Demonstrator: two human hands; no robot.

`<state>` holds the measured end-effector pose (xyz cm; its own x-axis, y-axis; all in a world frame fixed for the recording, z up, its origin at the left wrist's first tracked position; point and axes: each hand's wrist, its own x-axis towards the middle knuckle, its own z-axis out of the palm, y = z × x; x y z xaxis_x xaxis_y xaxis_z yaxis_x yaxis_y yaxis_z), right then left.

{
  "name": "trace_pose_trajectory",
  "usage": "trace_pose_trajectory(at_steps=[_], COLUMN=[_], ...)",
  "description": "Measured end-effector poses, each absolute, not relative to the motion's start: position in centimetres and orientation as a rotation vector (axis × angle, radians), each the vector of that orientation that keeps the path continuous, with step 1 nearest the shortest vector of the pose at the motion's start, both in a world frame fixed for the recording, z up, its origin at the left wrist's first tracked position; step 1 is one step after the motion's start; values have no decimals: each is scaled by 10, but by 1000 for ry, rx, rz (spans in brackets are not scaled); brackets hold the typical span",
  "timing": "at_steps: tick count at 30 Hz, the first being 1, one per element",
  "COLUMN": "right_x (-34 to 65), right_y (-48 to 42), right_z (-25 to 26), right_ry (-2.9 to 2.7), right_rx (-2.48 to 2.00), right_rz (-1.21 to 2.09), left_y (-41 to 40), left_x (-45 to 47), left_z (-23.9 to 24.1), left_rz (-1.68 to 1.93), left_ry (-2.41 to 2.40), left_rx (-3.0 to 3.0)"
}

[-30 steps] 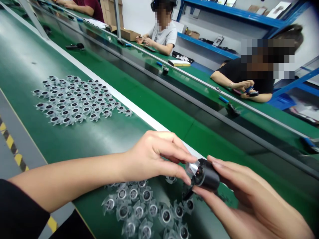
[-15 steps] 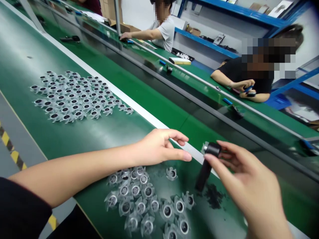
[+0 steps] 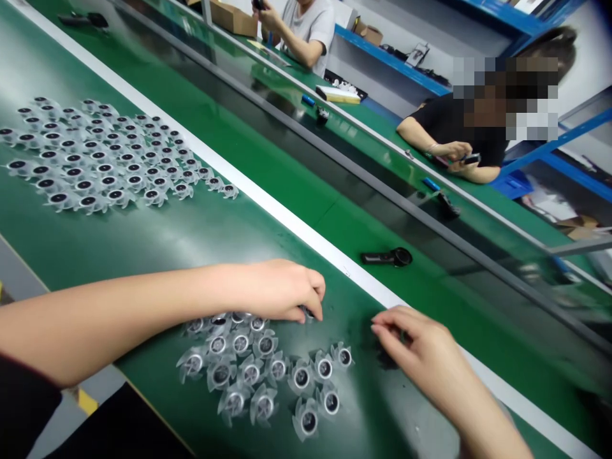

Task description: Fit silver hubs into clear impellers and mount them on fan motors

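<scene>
Well, the left hand (image 3: pixel 280 292) is curving down over one of the clear plastic fans (image 3: pixel 306 312) at the edge of the near cluster (image 3: pixel 251 373), its fingertips touching the fan, though I can't tell whether they're gripping it. The right hand (image 3: pixel 411 338) is hovering just beside that cluster, fingers loosely bunched and apparently holding nothing. The fans are lying flat on the green worktop (image 3: pixel 201 255), thin see-through blades twisting out from dark round hubs. A larger group (image 3: pixel 95 159) is sitting farther left, and a black handle (image 3: pixel 386 257) is lying beyond the white strip (image 3: pixel 287 220).
</scene>
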<state>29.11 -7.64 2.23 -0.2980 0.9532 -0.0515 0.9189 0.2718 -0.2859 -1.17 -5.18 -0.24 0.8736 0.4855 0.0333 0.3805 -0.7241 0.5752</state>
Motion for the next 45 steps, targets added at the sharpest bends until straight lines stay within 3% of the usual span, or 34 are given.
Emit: trace_pose_trajectory(at_steps=[6,22,27,32,41,45], right_x=[290,274,263,266,216,202], right_y=[-118,-132,-135,-126,-98,-97], right_z=[7,-10,-9,-8,13,1], right_ry=[-2628,-2839,-2824,-2741,-2673,-2701], right_rx=[-1498,-1408,-1424,-1436,-1241,-1151], right_rz=[469,-307,-412,-315,228,182], left_y=[-45,-37,-36,-36,-44,-42], left_x=[-15,-16,-16,-16,-5,-5], left_z=[-2,-5,-7,-4,-3,-3], left_rz=[292,274,265,250,171,150], left_ry=[684,683,684,743,802,807], left_rx=[2452,2347,2340,2289,2143,2139])
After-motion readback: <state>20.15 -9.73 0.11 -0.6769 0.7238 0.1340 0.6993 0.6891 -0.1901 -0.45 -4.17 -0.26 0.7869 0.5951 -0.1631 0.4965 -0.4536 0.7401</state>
